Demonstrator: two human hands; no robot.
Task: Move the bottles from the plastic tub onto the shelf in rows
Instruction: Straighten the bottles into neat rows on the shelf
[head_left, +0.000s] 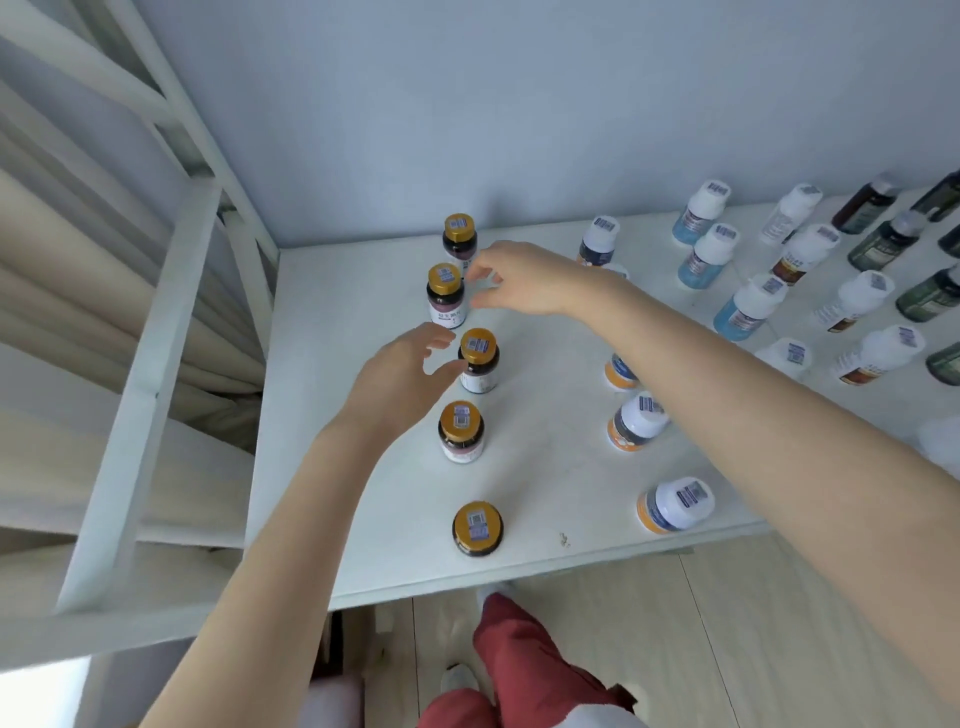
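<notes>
Several dark bottles with gold caps stand in a row on the white shelf (524, 426). My left hand (402, 376) hovers just left of the third gold-capped bottle (479, 361), its fingers relaxed and spread, holding nothing. My right hand (519, 278) reaches across to the second gold-capped bottle (445, 295), thumb and fingers apart beside its cap, not gripping it. The other gold-capped bottles stand at the back (460, 243) and the front (461, 431), (477, 527). The plastic tub is out of view.
A row of white-capped orange-label bottles (675, 504) runs right of the gold row. Farther right stand blue bottles (748, 306), white bottles and dark green bottles (883, 239). The shelf's white frame (156, 332) rises on the left. The wall is behind.
</notes>
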